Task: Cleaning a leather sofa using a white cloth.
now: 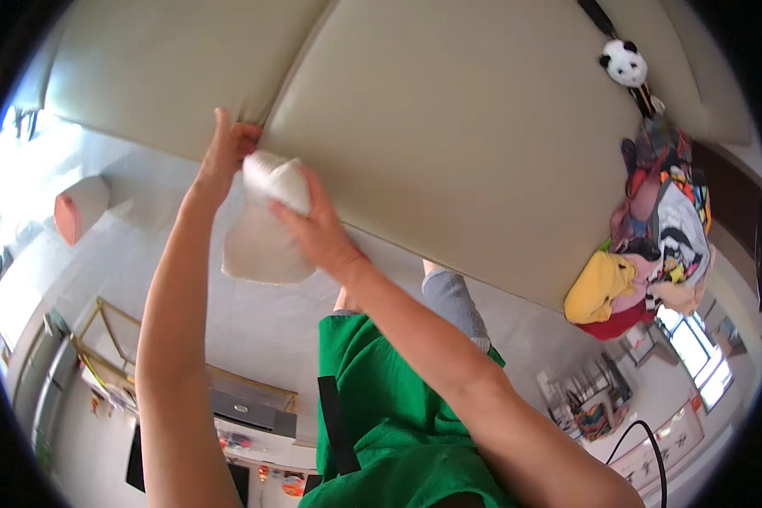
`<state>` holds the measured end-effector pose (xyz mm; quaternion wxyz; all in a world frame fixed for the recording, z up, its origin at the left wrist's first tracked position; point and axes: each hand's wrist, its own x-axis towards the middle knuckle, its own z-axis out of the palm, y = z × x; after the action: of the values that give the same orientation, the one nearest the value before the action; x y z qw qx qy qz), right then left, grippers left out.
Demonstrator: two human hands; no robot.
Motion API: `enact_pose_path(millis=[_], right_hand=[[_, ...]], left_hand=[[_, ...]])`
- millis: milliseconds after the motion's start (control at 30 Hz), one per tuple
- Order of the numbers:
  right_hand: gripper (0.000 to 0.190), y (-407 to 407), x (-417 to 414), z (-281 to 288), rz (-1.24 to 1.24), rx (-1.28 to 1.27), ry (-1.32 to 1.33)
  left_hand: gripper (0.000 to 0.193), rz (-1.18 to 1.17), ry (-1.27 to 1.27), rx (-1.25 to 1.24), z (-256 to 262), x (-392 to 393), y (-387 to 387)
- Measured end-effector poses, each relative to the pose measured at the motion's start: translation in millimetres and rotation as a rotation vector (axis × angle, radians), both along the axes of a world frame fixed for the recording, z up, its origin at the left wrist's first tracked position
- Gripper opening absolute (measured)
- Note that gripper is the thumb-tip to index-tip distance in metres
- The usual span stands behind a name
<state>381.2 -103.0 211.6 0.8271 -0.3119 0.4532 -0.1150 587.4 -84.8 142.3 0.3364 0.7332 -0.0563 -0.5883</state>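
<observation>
A white cloth or paper sheet (279, 178) is bunched up in my right hand (317, 222), and a flat part of it hangs down over the front of the sofa. Blur hides its exact material. My left hand (225, 149) is at the front of the seam (276, 105) between two beige sofa cushions, thumb raised and fingers curled toward the gap. Its fingertips are blurred, so whether they grip the cushion edge is unclear. The wide sofa seat cushion (457, 140) stretches away to the right of both hands.
Clothes (667, 222) lie heaped at the sofa's right end, below a panda plush head (625, 63). A white and pink bin-like object (82, 206) stands on the grey tiled floor (273, 330) at left. Behind me are a wooden frame (108, 330) and a low cabinet (247, 409).
</observation>
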Motion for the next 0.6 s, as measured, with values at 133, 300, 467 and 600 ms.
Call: enact_pose_path(millis=[133,300,467,600], right_hand=[[0.054,-38.1,-27.1,27.6,-0.061,0.120,-0.092],[0.052,-58.5,-80.4,31.5,-0.161,0.254,-0.079],[0.048,-62.6,-103.0,40.5,-0.177,0.201,-0.018],[0.051,-70.2,-130.3,23.0,-0.287,0.240,-0.035]], left_hand=[[0.081,0.058,-0.009,-0.131,8.8,-7.0,13.7],[0.073,0.065,-0.422,-0.256,44.6,-79.5,39.7],[0.044,0.448,0.504,-0.313,110.4,-175.5,45.0],[0.037,0.478,0.527,-0.228,117.3,-207.1,46.8]])
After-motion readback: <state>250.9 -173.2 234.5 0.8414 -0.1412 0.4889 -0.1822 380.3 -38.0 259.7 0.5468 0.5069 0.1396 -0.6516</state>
